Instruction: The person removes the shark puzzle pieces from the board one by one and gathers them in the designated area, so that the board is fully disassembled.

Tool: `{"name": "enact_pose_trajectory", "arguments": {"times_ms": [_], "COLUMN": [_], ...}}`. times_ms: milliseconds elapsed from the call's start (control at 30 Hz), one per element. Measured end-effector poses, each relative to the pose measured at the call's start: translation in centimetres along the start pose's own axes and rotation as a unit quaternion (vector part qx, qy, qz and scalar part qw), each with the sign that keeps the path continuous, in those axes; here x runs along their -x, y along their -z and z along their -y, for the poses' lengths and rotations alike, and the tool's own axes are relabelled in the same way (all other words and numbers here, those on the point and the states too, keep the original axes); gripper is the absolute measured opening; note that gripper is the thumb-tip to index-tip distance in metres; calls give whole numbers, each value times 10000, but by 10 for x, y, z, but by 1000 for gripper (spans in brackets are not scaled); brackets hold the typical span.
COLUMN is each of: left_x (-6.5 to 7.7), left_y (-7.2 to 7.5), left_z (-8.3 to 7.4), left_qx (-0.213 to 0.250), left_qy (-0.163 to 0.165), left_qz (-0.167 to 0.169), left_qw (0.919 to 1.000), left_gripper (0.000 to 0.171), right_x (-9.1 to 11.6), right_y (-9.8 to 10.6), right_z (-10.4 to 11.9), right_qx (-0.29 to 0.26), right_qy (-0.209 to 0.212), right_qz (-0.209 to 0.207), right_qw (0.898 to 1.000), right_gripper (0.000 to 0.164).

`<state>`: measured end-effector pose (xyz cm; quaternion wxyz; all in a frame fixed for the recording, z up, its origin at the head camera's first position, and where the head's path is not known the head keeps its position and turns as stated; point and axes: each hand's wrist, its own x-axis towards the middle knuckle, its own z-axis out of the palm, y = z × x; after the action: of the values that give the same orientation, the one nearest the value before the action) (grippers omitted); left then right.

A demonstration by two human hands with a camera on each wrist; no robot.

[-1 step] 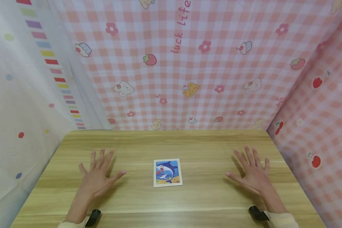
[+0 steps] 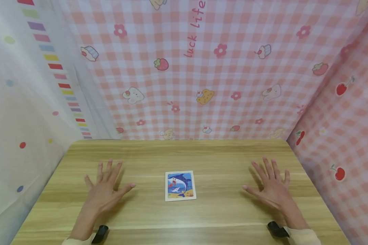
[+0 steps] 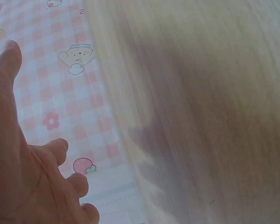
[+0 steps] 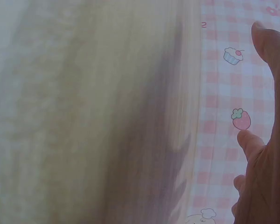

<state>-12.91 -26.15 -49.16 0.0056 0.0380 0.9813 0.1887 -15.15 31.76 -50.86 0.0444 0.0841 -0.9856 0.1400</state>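
Near the middle of the wooden table (image 2: 184, 217) lies a small white-bordered picture board (image 2: 180, 185). It shows a large blue-and-white sea animal, a smaller one below it, and yellow sand at the bottom. To its left, my left hand (image 2: 102, 194) is spread palm down with nothing in it. My right hand (image 2: 272, 191) is spread in the same way to the right of the board. Both hands are apart from the board and cast shadows on the wood. In the wrist views, the left thumb (image 3: 8, 63) and right thumb (image 4: 269, 44) stand away from the other fingers.
A pink checked cloth (image 2: 184, 78) hangs behind the table's far edge. Another checked cloth (image 2: 349, 129) hangs at the right, and a white dotted cloth (image 2: 27, 115) at the left. Black bands (image 2: 100, 234) show at both wrists.
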Motion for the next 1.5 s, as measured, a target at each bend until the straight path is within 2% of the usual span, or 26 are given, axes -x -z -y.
{"name": "enact_pose_trajectory", "arguments": {"times_ms": [267, 533, 967, 1267, 1500], "left_x": [2, 3, -10, -8, -14], "left_y": [-4, -5, -17, -19, -24], "left_z": [-2, -7, -29, -36, -50], "left_qx": [4, 113, 358, 425, 602], "left_qy": [-18, -17, -213, -234, -406], "left_qz": [-22, 2, -50, -62, -34], "left_qw": [10000, 9999, 9991, 9988, 9974], "left_gripper": [95, 96, 98, 99, 100], "right_x": [-3, -9, -30, -47, -46], "right_y": [0, -13, -20, -27, -26], "right_z": [1, 11, 41, 67, 70], "right_qx": [-113, -310, -557, -760, -829], "right_qy": [27, 86, 323, 538, 488], "right_qz": [-34, 64, 51, 51, 47], "right_qw": [9999, 9995, 9979, 9956, 9953], "right_gripper": [96, 94, 91, 89, 87]}}
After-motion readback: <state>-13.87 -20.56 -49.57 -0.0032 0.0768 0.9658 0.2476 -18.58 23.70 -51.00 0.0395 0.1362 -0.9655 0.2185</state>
